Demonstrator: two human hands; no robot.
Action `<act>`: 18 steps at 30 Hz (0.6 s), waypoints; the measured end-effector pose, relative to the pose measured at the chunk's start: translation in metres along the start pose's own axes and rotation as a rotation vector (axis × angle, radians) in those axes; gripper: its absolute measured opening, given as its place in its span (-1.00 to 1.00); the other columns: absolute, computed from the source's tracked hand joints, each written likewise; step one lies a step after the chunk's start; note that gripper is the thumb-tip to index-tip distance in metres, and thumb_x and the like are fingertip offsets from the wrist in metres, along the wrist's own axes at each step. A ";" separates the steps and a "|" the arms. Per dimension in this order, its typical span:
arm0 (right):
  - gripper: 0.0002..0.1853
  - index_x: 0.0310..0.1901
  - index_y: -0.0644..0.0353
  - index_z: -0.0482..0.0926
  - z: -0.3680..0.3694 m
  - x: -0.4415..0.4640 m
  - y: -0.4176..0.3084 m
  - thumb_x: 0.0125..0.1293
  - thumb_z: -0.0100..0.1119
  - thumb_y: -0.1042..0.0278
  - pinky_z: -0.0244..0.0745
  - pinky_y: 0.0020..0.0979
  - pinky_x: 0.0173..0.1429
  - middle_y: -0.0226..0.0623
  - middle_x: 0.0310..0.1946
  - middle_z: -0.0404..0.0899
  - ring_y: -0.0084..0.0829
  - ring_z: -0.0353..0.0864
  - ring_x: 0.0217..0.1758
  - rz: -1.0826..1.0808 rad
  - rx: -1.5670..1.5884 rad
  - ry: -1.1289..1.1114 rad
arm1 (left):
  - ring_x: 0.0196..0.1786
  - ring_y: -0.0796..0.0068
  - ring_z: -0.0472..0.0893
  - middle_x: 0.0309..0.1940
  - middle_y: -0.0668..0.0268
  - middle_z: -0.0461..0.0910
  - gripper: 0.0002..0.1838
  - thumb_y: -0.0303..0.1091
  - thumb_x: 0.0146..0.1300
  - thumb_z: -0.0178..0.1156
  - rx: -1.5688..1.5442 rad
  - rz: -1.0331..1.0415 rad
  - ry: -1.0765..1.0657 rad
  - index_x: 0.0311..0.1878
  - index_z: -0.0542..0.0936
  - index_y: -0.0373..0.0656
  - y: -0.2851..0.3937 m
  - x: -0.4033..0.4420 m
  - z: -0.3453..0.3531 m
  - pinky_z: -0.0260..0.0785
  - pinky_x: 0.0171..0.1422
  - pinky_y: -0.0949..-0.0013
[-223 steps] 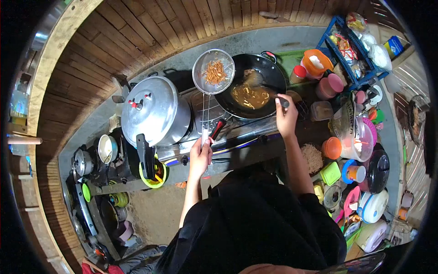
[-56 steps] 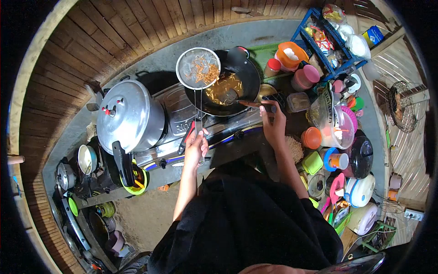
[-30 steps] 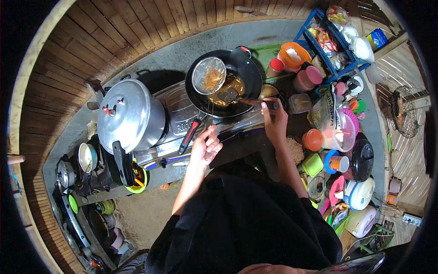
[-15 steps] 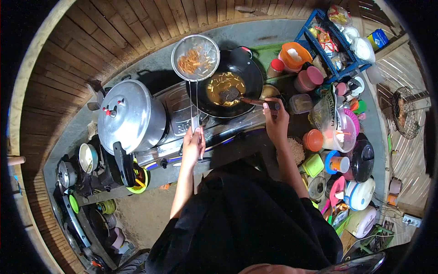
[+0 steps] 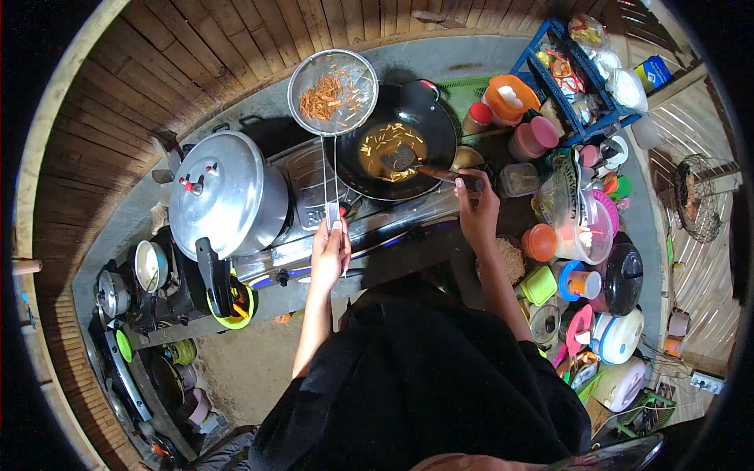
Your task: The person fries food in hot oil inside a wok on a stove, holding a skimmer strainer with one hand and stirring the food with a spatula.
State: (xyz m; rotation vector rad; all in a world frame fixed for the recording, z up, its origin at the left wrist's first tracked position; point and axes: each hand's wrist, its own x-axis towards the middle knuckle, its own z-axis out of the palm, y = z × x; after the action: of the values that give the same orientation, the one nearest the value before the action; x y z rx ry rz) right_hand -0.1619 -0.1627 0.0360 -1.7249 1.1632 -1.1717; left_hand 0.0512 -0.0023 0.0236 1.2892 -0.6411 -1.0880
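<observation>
My left hand is closed around the handle of a wire mesh strainer. Browned fried strips lie in its bowl, which is held up beyond the stove, at the left edge of the wok. A black wok sits on the stove with oil and pale yellow strips in it. In my right hand is the wooden handle of a slotted spatula. The dark perforated head of the spatula rests in the oil among the strips.
A large pressure cooker stands on the stove left of the wok. Plastic jars, tubs and lids crowd the right counter, including an orange container and a blue rack. A yellow-green bowl is below the cooker.
The strainer has shifted slightly left and away from me, and its fried strips have moved in the mesh. The spatula head has moved slightly right in the oil.
</observation>
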 end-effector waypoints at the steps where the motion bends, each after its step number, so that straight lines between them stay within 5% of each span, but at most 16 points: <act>1: -0.82 -0.13 0.20 0.51 0.000 0.000 0.000 0.28 0.15 0.36 0.41 -0.50 -0.30 -0.28 -0.38 0.58 -0.54 0.50 -0.40 -0.032 0.009 0.013 | -0.83 0.70 0.08 -0.79 0.50 0.14 -0.75 -0.17 0.45 -0.19 0.011 0.013 0.005 -0.27 0.32 -0.12 -0.002 0.000 -0.002 -0.02 -0.78 0.58; 15: -0.80 -0.08 0.24 0.49 0.009 0.015 0.029 0.29 0.13 0.41 0.37 -0.52 -0.35 -0.26 -0.41 0.56 -0.59 0.46 -0.42 -0.123 0.028 -0.122 | -0.83 0.71 0.13 -0.79 0.49 0.18 -0.74 -0.16 0.45 -0.19 0.116 0.022 0.079 -0.27 0.32 -0.13 0.005 -0.012 0.002 -0.04 -0.79 0.59; 18: -0.81 -0.08 0.26 0.47 -0.002 0.010 0.021 0.31 0.10 0.40 0.40 -0.53 -0.31 -0.30 -0.38 0.55 -0.60 0.49 -0.37 0.045 0.121 -0.136 | -0.83 0.71 0.13 -0.80 0.49 0.19 -0.75 -0.18 0.45 -0.19 0.115 0.013 0.100 -0.27 0.32 -0.13 0.006 -0.015 0.003 -0.04 -0.79 0.59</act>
State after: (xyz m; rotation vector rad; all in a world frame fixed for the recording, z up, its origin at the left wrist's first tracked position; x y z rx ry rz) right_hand -0.1675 -0.1790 0.0203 -1.6515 1.0235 -1.0591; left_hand 0.0445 0.0098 0.0326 1.4273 -0.6433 -0.9809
